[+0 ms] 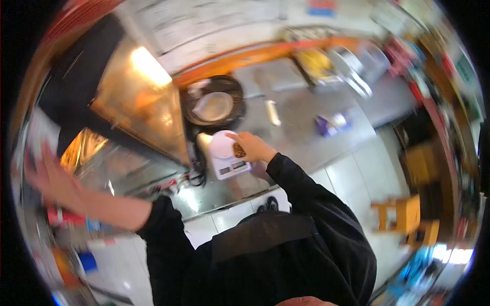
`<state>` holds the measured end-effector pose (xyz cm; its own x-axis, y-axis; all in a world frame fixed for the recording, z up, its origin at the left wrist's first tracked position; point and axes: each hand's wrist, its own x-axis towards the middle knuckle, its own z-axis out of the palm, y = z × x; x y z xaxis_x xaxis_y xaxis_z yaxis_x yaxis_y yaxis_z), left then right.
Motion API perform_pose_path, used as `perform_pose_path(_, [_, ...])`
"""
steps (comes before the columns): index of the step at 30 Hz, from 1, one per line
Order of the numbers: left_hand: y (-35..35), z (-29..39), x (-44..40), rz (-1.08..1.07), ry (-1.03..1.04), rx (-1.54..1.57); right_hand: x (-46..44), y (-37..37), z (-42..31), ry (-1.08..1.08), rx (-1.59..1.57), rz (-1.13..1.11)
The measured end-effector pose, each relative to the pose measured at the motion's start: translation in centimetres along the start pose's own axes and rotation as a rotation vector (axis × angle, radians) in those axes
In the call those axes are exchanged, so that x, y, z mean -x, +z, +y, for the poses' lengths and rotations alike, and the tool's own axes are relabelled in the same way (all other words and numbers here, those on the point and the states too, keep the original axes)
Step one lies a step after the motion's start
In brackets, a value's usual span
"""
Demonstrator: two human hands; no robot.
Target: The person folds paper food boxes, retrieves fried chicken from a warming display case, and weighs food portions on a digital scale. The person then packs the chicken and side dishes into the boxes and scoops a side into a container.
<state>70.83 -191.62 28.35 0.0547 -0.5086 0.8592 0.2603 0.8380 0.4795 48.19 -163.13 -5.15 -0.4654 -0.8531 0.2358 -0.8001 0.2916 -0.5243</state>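
Observation:
My right hand point(252, 147) is over a white kitchen scale point(223, 162). Its fingers are curled around a small brown, speckled piece point(239, 150) on the round weighing plate; I cannot make out its exact kind. Out at the far left, my left hand point(53, 176) is stretched away from my body and smeared by motion. A blurred whitish sheet or bag point(43, 131) lies against its fingertips, and whether the hand grips it is unclear.
A lit glass display case point(148, 102) stands left of the scale. Behind the scale, a dark round pan point(237, 97) holds a pale bowl point(213, 106). A white stick-like item point(272, 113) and a purple-and-white packet point(332, 124) lie on the metal counter point(301, 137). Wooden stools point(403, 214) stand at right.

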Motion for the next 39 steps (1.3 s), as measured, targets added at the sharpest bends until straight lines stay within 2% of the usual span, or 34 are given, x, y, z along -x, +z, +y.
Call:
perform_pose_path(1, [2.2,1.4,3.0,0.067,0.009,0.088,2.4,-1.6,-0.9,0.077,-0.025,-0.013])
perform_pose_path(3, [4.2,-0.1,10.7,-0.281,0.071,-0.254,7.4,-3.3,-0.5,0.192,-0.059,0.026])
perform_pose_path(4, [6.0,-1.4,15.7,-0.463,0.072,-0.214,10.0,-4.0,-0.3,0.244,-0.047,0.032])
perform_pose_path(5, [9.1,-0.2,21.0,-0.699,-0.290,0.237,13.0,-4.9,-0.1,0.337,-0.072,0.067])
perform_pose_path(6, [11.4,-1.1,26.1,-0.921,-0.464,0.230,15.8,-5.8,-0.2,0.418,-0.101,0.095])
perform_pose_path(7, [13.9,-1.0,29.9,-1.136,-0.430,0.312,18.6,-6.8,-0.6,0.512,-0.092,0.118])
perform_pose_path(8, [15.7,-1.7,35.6,-1.202,-0.657,0.380,21.4,-7.6,-0.6,0.597,0.005,0.110])
perform_pose_path(9, [17.0,-2.7,41.6,-1.211,-0.702,0.491,23.8,-8.2,-0.9,0.709,0.043,0.126])
perform_pose_path(10, [18.2,-0.5,44.1,-1.276,-0.820,0.459,26.4,-8.6,-0.8,0.773,0.101,0.166])
perform_pose_path(11, [19.5,-0.2,48.4,-1.304,-1.065,0.514,29.0,-8.7,-0.4,0.863,0.085,0.213])
perform_pose_path(13, [22.1,0.9,53.6,-1.382,-1.044,0.456,32.2,-9.8,-0.8,0.958,0.090,0.270])
perform_pose_path(15, [24.5,4.1,54.9,-1.291,-0.724,0.302,35.0,-10.6,-0.1,1.158,0.038,0.396])
perform_pose_path(16, [26.1,4.7,56.2,-1.290,-0.721,0.316,36.6,-10.6,1.5,1.145,0.061,0.430])
perform_pose_path(18, [28.8,4.6,59.7,-1.130,-0.623,0.394,37.1,-12.7,4.3,1.123,0.058,0.440])
perform_pose_path(19, [29.8,4.3,61.1,-1.116,-0.627,0.382,37.2,-13.8,5.8,1.099,0.044,0.441])
perform_pose_path(21, [31.8,3.4,62.4,-1.183,-0.795,0.414,36.9,-16.3,10.8,1.057,0.076,0.388])
perform_pose_path(23, [32.0,4.7,62.2,-1.098,-0.782,0.289,35.5,-18.6,15.7,1.036,0.140,0.384])
perform_pose_path(26, [30.0,4.3,62.9,-1.116,-0.665,0.051,33.7,-21.1,25.2,0.888,0.269,0.299])
perform_pose_path(27, [28.9,3.8,63.0,-1.093,-0.624,-0.054,32.9,-21.2,28.5,0.841,0.188,0.342])
perform_pose_path(28, [27.7,3.7,62.5,-1.020,-0.647,-0.143,32.1,-21.4,30.6,0.825,0.267,0.331])
perform_pose_path(30, [26.4,3.8,60.9,-1.128,-0.660,-0.212,31.6,-21.6,34.3,0.748,0.248,0.220])
perform_pose_path(31, [26.2,4.0,60.0,-1.076,-0.678,-0.266,31.1,-21.8,36.2,0.708,0.235,0.166])
perform_pose_path(33, [25.9,3.8,58.6,-1.095,-0.430,-0.402,29.2,-23.5,33.2,0.840,0.330,0.045])
perform_pose_path(34, [26.1,2.4,59.2,-1.085,-0.364,-0.394,28.0,-24.5,31.5,0.901,0.379,-0.024])
perform_pose_path(35, [26.8,1.8,59.0,-1.067,-0.372,-0.411,25.9,-25.9,27.9,1.064,0.470,-0.081])
perform_pose_path(36, [27.6,1.3,58.7,-1.000,-0.250,-0.382,25.2,-26.2,26.7,1.046,0.465,-0.079])
perform_pose_path(37, [28.3,0.6,58.2,-0.934,-0.126,-0.342,25.2,-26.6,26.0,0.909,0.434,0.132])
perform_pose_path(38, [28.9,0.1,56.8,-0.926,-0.116,-0.337,24.8,-27.1,25.1,0.770,0.404,0.343])
perform_pose_path(39, [29.8,-0.8,55.3,-0.832,-0.201,-0.372,24.3,-27.5,24.0,0.771,0.407,0.360])
